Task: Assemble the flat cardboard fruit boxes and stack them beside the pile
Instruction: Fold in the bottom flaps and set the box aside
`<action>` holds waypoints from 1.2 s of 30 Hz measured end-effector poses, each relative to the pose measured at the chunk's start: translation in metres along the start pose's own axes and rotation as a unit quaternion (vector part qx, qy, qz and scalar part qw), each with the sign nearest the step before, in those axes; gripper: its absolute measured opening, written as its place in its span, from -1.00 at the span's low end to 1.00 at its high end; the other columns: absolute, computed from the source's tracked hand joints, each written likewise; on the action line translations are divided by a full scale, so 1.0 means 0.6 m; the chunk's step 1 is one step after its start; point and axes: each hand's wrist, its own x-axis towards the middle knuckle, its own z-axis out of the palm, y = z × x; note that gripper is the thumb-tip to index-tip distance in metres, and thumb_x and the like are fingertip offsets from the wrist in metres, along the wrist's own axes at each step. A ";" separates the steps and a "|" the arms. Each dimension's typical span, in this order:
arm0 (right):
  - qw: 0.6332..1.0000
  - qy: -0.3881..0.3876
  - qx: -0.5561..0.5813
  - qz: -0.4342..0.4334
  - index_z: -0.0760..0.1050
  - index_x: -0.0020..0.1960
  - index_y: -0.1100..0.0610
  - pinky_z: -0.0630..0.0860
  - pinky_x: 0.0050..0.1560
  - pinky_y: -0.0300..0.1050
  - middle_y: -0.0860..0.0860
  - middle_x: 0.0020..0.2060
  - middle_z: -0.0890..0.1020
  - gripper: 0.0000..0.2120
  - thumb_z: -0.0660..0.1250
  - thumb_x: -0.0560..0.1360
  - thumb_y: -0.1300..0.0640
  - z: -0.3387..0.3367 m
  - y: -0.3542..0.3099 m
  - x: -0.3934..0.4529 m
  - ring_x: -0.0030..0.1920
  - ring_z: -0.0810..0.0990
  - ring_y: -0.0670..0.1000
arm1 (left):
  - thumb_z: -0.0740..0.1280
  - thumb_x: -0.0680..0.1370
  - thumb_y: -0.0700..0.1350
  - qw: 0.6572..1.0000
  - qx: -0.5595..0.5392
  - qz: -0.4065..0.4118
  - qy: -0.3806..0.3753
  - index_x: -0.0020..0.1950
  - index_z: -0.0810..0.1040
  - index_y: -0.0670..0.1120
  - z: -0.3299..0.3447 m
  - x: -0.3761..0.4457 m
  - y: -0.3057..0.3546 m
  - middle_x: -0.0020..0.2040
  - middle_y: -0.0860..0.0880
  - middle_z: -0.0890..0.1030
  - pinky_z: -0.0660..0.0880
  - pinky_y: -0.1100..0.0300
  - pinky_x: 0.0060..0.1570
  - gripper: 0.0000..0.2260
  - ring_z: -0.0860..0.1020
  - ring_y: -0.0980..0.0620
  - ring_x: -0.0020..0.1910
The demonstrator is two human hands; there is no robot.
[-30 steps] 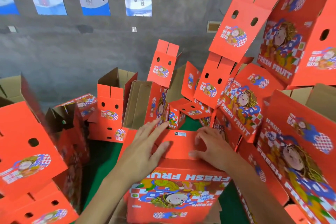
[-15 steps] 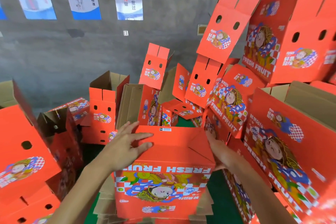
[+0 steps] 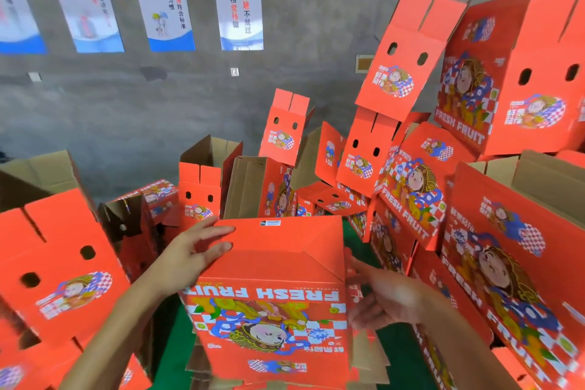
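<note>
An orange fruit box [image 3: 272,294] stands upside down in front of me, its folded bottom flaps on top and the "FRESH FRUIT" print inverted on the side facing me. My left hand [image 3: 193,250] lies on the left part of that folded top with fingers spread over the edge. My right hand [image 3: 380,298] presses flat against the box's right side wall, fingers apart. The box rests on a stack of flat cardboard blanks [image 3: 370,361] whose brown edges stick out beneath it.
Assembled orange boxes are heaped on the right [image 3: 512,263] and tower up to the top right [image 3: 506,73]. More boxes stand at the left [image 3: 57,266] and behind [image 3: 199,190]. Green floor [image 3: 395,355] shows between them. A grey wall with posters [image 3: 237,0] closes the back.
My hands slid off the middle of the top flaps to the box's left edge and right side. The box has risen and tilted toward me, and the view has shifted left.
</note>
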 end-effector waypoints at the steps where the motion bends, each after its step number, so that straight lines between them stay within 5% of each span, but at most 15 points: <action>1: 1.000 -0.003 0.011 -0.013 0.40 0.45 0.01 0.69 -0.07 0.00 0.32 0.06 0.71 -0.19 0.16 0.45 -0.54 0.001 -0.007 -0.002 0.08 0.73 0.26 | 0.47 0.53 0.03 1.000 -0.007 0.009 0.022 0.31 0.65 0.13 -0.010 -0.005 0.001 0.57 0.06 0.36 0.29 0.30 0.43 -0.66 0.32 0.20 0.51; 5: 0.995 -0.026 0.030 -0.087 0.43 0.44 -0.09 0.66 0.10 0.04 0.29 0.10 0.70 -0.27 0.20 0.42 -0.49 0.007 -0.062 -0.025 0.13 0.72 0.25 | 0.49 0.50 -0.02 0.992 -0.026 0.048 0.118 0.26 0.68 0.06 -0.061 -0.021 0.002 0.47 0.06 0.50 0.28 0.04 0.56 -0.68 0.40 0.18 0.49; 10: 0.985 -0.061 0.022 -0.159 0.43 0.44 -0.09 0.66 -0.20 -0.09 0.36 0.08 0.69 -0.29 0.26 0.40 -0.44 0.033 -0.158 -0.071 0.05 0.73 0.29 | 0.46 0.56 -0.23 0.964 -0.080 0.084 0.239 0.16 0.72 -0.06 -0.117 -0.041 -0.015 0.35 0.06 0.61 0.37 0.23 0.45 -0.80 0.51 0.10 0.42; 14: 0.970 -0.087 -0.017 -0.225 0.41 0.41 -0.13 0.70 -0.05 0.00 0.36 0.10 0.68 -0.31 0.42 0.42 -0.44 0.061 -0.231 -0.097 0.12 0.71 0.31 | 0.40 0.63 -0.01 0.938 -0.076 0.114 0.319 0.29 0.64 0.07 -0.139 -0.045 -0.008 0.46 0.11 0.52 0.31 0.20 0.48 -0.77 0.41 0.17 0.50; 17: 0.948 -0.007 -0.065 -0.310 0.49 0.39 -0.16 0.71 -0.01 -0.02 0.21 0.08 0.73 -0.34 0.47 0.36 -0.36 0.110 -0.279 -0.082 0.05 0.75 0.17 | 0.21 0.68 0.10 0.945 -0.079 0.128 0.290 0.40 0.53 0.28 -0.133 -0.028 0.026 0.54 0.21 0.41 0.11 0.12 0.59 -0.69 0.21 0.20 0.60; 19: 0.917 0.039 -0.116 -0.379 0.62 0.23 -0.24 0.70 0.07 -0.03 0.10 0.11 0.70 -0.54 0.44 0.37 -0.32 0.161 -0.303 -0.058 -0.03 0.76 0.03 | 0.13 0.69 0.11 0.954 -0.124 0.132 0.238 0.37 0.53 0.32 -0.116 -0.007 0.053 0.52 0.26 0.43 0.07 0.12 0.61 -0.69 0.21 0.19 0.61; 22: 0.817 0.153 -0.244 -0.499 0.58 0.12 -0.29 0.54 0.23 -0.09 0.11 0.09 0.54 -0.79 0.39 0.51 -0.27 0.225 -0.324 0.000 0.01 0.64 0.03 | 0.26 0.66 0.14 0.960 -0.142 0.116 0.210 0.46 0.45 0.21 -0.082 0.030 0.083 0.60 0.09 0.33 0.06 0.17 0.62 -0.65 0.16 0.22 0.62; 24: 0.751 0.220 -0.308 -0.542 0.56 0.17 -0.26 0.43 0.32 -0.09 0.05 0.14 0.41 -0.74 0.34 0.52 -0.29 0.254 -0.337 0.037 0.24 0.47 -0.03 | 0.38 0.62 0.07 0.950 -0.171 0.134 0.223 0.57 0.32 0.12 -0.076 0.057 0.092 0.63 0.10 0.27 0.09 0.12 0.63 -0.47 0.13 0.20 0.63; 26: 0.711 0.263 -0.348 -0.552 0.53 0.25 -0.23 0.41 0.38 0.01 0.06 0.20 0.33 -0.66 0.27 0.52 -0.27 0.273 -0.356 0.069 0.31 0.42 0.13 | 0.41 0.60 0.04 0.938 -0.217 0.152 0.224 0.65 0.18 0.07 -0.089 0.091 0.099 0.65 0.15 0.22 0.12 0.09 0.63 -0.32 0.13 0.21 0.63; 31: 0.672 0.307 -0.370 -0.563 0.49 0.36 -0.18 0.42 0.41 0.07 0.10 0.28 0.24 -0.63 0.35 0.56 -0.07 0.282 -0.446 0.153 0.30 0.45 0.28 | 0.42 0.62 -0.16 0.931 -0.206 0.160 0.256 0.68 0.14 -0.10 -0.143 0.215 0.093 0.64 -0.01 0.27 0.22 0.00 0.60 -0.30 0.24 0.13 0.61; 36: 0.705 0.293 -0.389 -0.515 0.51 0.44 -0.10 0.32 0.51 0.02 0.20 0.50 0.14 -0.52 0.45 0.54 0.01 0.255 -0.517 0.273 0.41 0.43 0.28 | 0.36 0.62 -0.34 0.926 -0.213 0.119 0.288 0.59 0.27 -0.24 -0.153 0.336 0.039 0.53 -0.10 0.43 0.29 0.01 0.55 -0.45 0.40 0.03 0.52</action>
